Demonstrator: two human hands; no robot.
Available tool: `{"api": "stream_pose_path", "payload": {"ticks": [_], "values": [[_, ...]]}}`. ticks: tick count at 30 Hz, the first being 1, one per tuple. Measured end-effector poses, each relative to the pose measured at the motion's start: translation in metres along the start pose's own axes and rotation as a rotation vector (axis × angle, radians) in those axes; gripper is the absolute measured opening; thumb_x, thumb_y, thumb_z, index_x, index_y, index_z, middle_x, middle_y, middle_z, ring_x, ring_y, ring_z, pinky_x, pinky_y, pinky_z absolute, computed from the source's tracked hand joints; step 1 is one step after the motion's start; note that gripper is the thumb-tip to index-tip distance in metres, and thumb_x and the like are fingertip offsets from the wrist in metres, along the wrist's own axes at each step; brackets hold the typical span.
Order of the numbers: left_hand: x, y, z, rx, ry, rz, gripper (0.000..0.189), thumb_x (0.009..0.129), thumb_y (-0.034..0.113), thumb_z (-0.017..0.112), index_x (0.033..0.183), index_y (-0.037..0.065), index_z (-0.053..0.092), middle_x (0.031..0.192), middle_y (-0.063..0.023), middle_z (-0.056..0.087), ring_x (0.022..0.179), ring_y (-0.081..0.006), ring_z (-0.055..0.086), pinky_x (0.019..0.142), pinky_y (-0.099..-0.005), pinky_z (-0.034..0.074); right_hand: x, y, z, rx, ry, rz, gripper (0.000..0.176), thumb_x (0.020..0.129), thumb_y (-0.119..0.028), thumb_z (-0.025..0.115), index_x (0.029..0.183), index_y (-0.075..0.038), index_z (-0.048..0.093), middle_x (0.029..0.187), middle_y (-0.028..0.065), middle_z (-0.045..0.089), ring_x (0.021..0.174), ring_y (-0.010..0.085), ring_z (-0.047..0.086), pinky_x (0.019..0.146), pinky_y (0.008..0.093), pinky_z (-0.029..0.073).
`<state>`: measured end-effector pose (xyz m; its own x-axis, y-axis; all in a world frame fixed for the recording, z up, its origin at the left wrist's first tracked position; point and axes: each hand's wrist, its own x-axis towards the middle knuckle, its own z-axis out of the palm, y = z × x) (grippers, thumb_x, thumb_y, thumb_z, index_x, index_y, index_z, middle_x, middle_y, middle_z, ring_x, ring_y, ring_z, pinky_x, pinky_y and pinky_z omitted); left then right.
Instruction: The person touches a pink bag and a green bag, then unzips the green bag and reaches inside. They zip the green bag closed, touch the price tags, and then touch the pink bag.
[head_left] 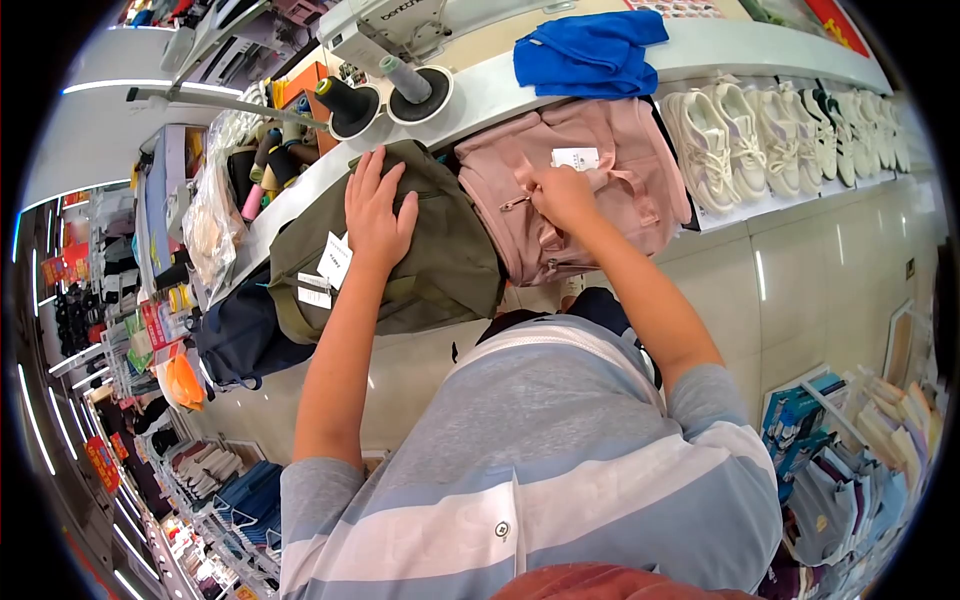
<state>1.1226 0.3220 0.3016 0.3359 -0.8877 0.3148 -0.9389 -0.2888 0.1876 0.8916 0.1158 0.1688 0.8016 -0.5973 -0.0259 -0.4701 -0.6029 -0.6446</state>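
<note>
My left hand (380,215) lies spread on top of an olive green bag (440,255), which carries white paper tags (335,260) near its left end. Beside it, touching, is a pink bag (640,150) with straps and a metal zip pull (515,203). My right hand (565,198) has its fingers closed on the pink bag, next to the zip pull and just below a white tag (575,158). Its fingertips are partly hidden, so what exactly they pinch is hard to make out.
Behind the bags runs a white counter edge (490,95) with thread cones (412,85), a blue cloth (590,52) and a sewing machine (385,30). White shoes (745,140) line the right. A dark blue bag (250,335) sits left; folded clothes (830,490) are lower right.
</note>
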Motion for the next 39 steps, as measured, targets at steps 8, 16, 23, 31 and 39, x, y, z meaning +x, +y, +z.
{"api": "stream_pose_path", "payload": {"ticks": [8, 16, 23, 31, 39], "values": [[-0.001, -0.001, 0.000, -0.003, -0.002, 0.005, 0.045, 0.094, 0.027, 0.072, 0.135, 0.008, 0.073, 0.168, -0.0158, 0.050, 0.156, -0.0397, 0.043, 0.127, -0.0559, 0.034, -0.014, 0.018, -0.027, -0.231, 0.156, -0.093, 0.019, 0.087, -0.024, 0.079, 0.096, -0.007, 0.080, 0.111, 0.0129, 0.076, 0.113, 0.0375, 0.068, 0.096, 0.0511, 0.054], [-0.001, 0.000, 0.000, -0.004, 0.008, 0.002, 0.045, 0.094, 0.027, 0.072, 0.135, 0.008, 0.072, 0.169, -0.0154, 0.050, 0.156, -0.0401, 0.043, 0.127, -0.0567, 0.034, -0.044, 0.073, -0.005, -0.056, 0.431, -0.130, 0.028, 0.091, -0.025, 0.080, 0.109, -0.004, 0.078, 0.136, 0.0202, 0.065, 0.137, 0.0432, 0.056, 0.115, 0.0529, 0.045], [0.000, 0.002, -0.001, -0.001, 0.006, -0.014, 0.045, 0.094, 0.026, 0.072, 0.134, 0.008, 0.072, 0.168, -0.0159, 0.050, 0.156, -0.0402, 0.043, 0.127, -0.0570, 0.034, -0.043, 0.076, 0.001, -0.073, 0.445, -0.147, 0.024, 0.093, -0.023, 0.074, 0.111, -0.006, 0.074, 0.139, 0.0196, 0.063, 0.140, 0.0437, 0.054, 0.117, 0.0528, 0.045], [0.000, 0.004, -0.003, -0.014, 0.014, -0.026, 0.044, 0.092, 0.025, 0.073, 0.133, 0.007, 0.072, 0.166, -0.0158, 0.052, 0.155, -0.0403, 0.044, 0.127, -0.0572, 0.033, -0.043, 0.076, 0.001, -0.081, 0.421, -0.126, 0.025, 0.093, -0.023, 0.072, 0.112, -0.006, 0.074, 0.138, 0.0191, 0.063, 0.138, 0.0435, 0.055, 0.117, 0.0531, 0.045], [0.000, 0.008, -0.007, -0.031, 0.014, -0.040, 0.044, 0.091, 0.024, 0.074, 0.131, 0.006, 0.073, 0.166, -0.0163, 0.052, 0.155, -0.0402, 0.045, 0.126, -0.0582, 0.034, -0.042, 0.077, 0.004, -0.084, 0.452, -0.156, 0.024, 0.093, -0.023, 0.071, 0.110, -0.006, 0.073, 0.136, 0.0197, 0.063, 0.138, 0.0441, 0.055, 0.118, 0.0545, 0.044]]}}
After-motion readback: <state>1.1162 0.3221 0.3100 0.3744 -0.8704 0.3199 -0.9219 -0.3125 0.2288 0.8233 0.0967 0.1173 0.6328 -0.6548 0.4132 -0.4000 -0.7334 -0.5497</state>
